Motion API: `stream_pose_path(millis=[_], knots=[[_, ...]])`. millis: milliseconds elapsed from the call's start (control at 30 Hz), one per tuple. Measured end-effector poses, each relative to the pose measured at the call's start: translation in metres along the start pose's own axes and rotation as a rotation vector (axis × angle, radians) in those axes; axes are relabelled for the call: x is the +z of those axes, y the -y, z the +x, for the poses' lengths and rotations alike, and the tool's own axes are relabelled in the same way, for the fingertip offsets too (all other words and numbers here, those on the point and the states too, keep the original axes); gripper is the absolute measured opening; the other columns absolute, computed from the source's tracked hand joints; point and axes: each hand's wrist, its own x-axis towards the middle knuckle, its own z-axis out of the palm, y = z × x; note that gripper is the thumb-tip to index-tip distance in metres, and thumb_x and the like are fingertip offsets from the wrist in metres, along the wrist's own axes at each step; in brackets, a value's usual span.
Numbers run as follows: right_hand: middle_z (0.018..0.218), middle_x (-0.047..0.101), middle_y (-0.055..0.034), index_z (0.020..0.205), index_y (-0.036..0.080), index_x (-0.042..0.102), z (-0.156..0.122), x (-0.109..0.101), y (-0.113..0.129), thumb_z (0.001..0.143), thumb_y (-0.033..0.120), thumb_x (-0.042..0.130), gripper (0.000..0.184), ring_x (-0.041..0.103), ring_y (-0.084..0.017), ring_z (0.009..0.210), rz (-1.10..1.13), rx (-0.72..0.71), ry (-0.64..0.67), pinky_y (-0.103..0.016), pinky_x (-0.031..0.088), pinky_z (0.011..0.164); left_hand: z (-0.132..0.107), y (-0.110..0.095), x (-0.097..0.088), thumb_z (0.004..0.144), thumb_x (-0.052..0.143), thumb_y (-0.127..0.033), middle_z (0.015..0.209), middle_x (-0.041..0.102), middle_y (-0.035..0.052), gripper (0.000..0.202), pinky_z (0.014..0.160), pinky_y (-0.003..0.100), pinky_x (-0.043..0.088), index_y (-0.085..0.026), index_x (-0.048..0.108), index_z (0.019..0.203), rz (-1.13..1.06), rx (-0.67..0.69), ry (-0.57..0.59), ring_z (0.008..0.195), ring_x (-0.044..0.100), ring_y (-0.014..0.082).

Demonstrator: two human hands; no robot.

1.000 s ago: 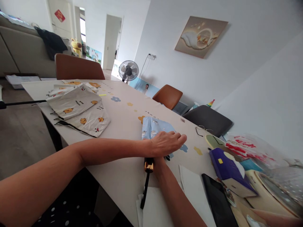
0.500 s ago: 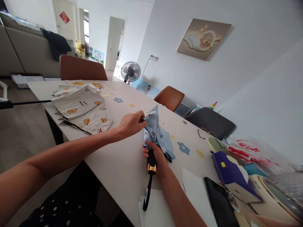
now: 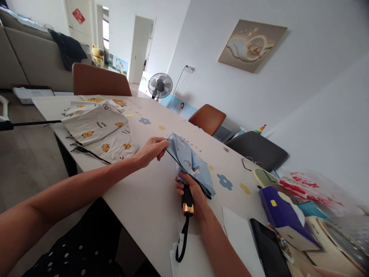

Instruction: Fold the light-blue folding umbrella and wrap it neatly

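Note:
A blue folding umbrella with small printed figures is collapsed, its canopy loose in folds over the table. My right hand wraps round it where the canopy meets the black handle. That handle ends in a gold-coloured band, and a black wrist strap hangs from it. Between thumb and fingers, my left hand pinches one edge of the blue canopy and holds it out to the left. A cream umbrella with yellow cartoon prints lies half-folded at the left, its dark shaft reaching past the table edge.
Along the right side of the white table are white papers, a black tablet-like device, a purple box, a plastic bag and eyeglasses. Chairs stand around it, and a fan is beyond the far end.
My left hand has drawn the canopy edge left and slightly down, spreading that fold flatter. My right hand keeps its hold near the handle.

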Motion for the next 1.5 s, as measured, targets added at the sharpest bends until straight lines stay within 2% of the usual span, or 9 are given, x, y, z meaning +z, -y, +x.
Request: stream_pose_path(millis=[400,567,700,800,967,1100,1233,1367,1500], knots=[[0.067,0.049,0.0004,0.073,0.015,0.054,0.001,-0.012,0.004,0.07,0.032,0.064,0.02,0.034,-0.002,0.041,0.145,0.052,0.131,-0.011,0.033,0.028,0.007,0.013,0.0,0.064,0.045,-0.024,0.037,0.03,-0.0059,0.024,0.038,0.021,0.03,-0.02,0.027,0.049,-0.091,-0.158,0.018,0.037,0.031,0.0066],[0.063,0.045,0.0014,0.072,0.015,0.052,0.007,-0.015,0.003,0.07,0.038,0.063,0.025,0.031,-0.002,0.039,0.19,0.067,0.14,-0.009,0.032,0.027,0.012,0.02,-0.006,0.063,0.044,-0.024,0.036,0.036,-0.0045,0.021,0.039,0.021,0.029,-0.019,0.031,0.048,0.173,-0.147,0.083,0.037,0.034,0.0076],[0.061,0.044,0.0023,0.073,0.016,0.051,0.007,-0.015,0.003,0.072,0.035,0.06,0.021,0.03,-0.002,0.039,0.198,0.078,0.135,-0.009,0.031,0.027,0.014,0.024,-0.009,0.062,0.049,-0.026,0.04,0.043,-0.0037,0.019,0.038,0.021,0.024,-0.019,0.036,0.05,0.495,-0.124,0.057,0.038,0.038,0.0084],[0.063,0.046,0.0019,0.074,0.017,0.049,0.005,-0.014,0.004,0.073,0.03,0.058,0.016,0.031,-0.002,0.04,0.203,0.062,0.13,-0.009,0.032,0.028,0.016,0.03,-0.01,0.061,0.053,-0.026,0.049,0.052,-0.0034,0.01,0.038,0.02,0.026,-0.02,0.048,0.065,0.607,-0.135,0.058,0.041,0.045,0.0095],[0.066,0.048,0.0013,0.076,0.018,0.048,0.002,-0.011,0.003,0.072,0.027,0.058,0.014,0.032,-0.002,0.04,0.18,0.024,0.094,-0.009,0.031,0.027,0.02,0.04,-0.011,0.066,0.053,-0.03,0.064,0.057,-0.0037,0.034,0.038,0.018,0.031,-0.022,0.048,0.1,0.536,-0.074,0.068,0.042,0.05,0.0087],[0.066,0.048,0.0012,0.076,0.018,0.047,0.0,-0.008,0.004,0.073,0.027,0.059,0.016,0.033,-0.002,0.04,0.167,0.029,0.085,-0.01,0.033,0.027,0.023,0.043,-0.009,0.07,0.049,-0.029,0.059,0.052,-0.0045,0.019,0.037,0.017,0.032,-0.021,0.049,0.087,0.47,-0.046,0.04,0.04,0.047,0.0075],[0.067,0.049,0.0007,0.077,0.018,0.048,0.0,-0.008,0.003,0.073,0.031,0.062,0.02,0.036,-0.003,0.041,0.186,0.029,0.085,-0.01,0.034,0.028,0.026,0.039,-0.01,0.067,0.049,-0.022,0.05,0.042,-0.0064,0.011,0.036,0.018,0.034,-0.02,0.044,0.077,0.34,-0.128,0.015,0.038,0.043,0.0076],[0.066,0.05,0.0007,0.08,0.017,0.049,0.001,-0.009,0.002,0.074,0.034,0.062,0.022,0.036,-0.003,0.041,0.225,0.025,0.092,-0.01,0.035,0.028,0.029,0.034,-0.017,0.062,0.054,-0.018,0.051,0.041,-0.0061,0.014,0.036,0.019,0.036,-0.019,0.044,0.072,0.327,-0.22,0.125,0.038,0.042,0.007],[0.066,0.05,0.0004,0.078,0.017,0.049,0.002,-0.009,0.001,0.076,0.035,0.06,0.022,0.037,-0.003,0.041,0.229,0.033,0.096,-0.01,0.035,0.028,0.029,0.031,-0.025,0.061,0.056,-0.018,0.053,0.043,-0.0054,0.015,0.037,0.019,0.036,-0.019,0.043,0.069,0.411,-0.205,0.236,0.039,0.044,0.0072]])
